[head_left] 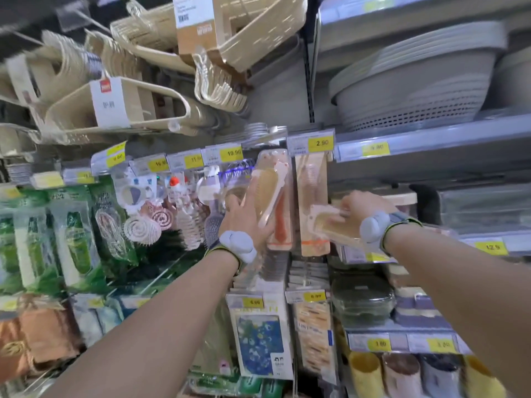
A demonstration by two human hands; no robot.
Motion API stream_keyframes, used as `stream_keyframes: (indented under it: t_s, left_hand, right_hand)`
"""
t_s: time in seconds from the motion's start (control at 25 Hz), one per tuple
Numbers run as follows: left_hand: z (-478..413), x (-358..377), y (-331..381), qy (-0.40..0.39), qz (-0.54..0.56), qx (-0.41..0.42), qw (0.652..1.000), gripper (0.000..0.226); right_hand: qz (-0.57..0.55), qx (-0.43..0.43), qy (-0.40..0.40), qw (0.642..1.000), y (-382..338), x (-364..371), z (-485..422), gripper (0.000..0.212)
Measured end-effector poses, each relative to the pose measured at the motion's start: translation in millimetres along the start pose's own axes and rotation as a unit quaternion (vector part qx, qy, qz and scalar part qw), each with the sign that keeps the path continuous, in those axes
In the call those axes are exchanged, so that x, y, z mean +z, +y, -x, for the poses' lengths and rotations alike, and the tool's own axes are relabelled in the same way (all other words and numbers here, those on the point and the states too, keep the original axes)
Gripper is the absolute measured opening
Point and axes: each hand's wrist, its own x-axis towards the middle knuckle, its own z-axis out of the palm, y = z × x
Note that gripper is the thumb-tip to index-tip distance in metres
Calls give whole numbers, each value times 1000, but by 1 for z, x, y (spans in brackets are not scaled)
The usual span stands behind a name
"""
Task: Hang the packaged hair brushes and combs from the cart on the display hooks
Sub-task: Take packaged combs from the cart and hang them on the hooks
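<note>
Shelving (431,145) behind; left hand (244,222), right hand (359,208) grip clear-packed cream brushes (268,191)

Comb pack (268,186): glossy clear plastic. Above it, matt beige plastic hangers (221,86); to its upper right, matt grey plastic basket (413,90).

I'm standing close, facing store shelving. Grey metal shelves (431,133) running along my right, stacked grey basins (416,81) sitting on upper one. Yellow price tags (321,143) lining shelf edges. Beige hangers (66,107) crowding above my left. Green packets (74,234) hanging far left. Coloured cups (402,374) standing low right. Even bright light falling everywhere; edges blurring.
</note>
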Motion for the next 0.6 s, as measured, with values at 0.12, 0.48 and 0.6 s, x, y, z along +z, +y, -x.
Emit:
stream_keyframes:
  t_s: [0.12,0.48,0.6]
  left_hand:
    - [-6,-1,8,0,-18,-16,1000,95]
    - [-27,12,21,-43,-87,-41,994,96]
    - [-36,9,27,-81,-102,-58,990,96]
  right_hand:
    - [-3,1,-8,1000,1,1,-7,45]
    - [-8,13,-24,1000,8,16,-21,23]
    - [-15,15,-42,999,7,15,-20,32]
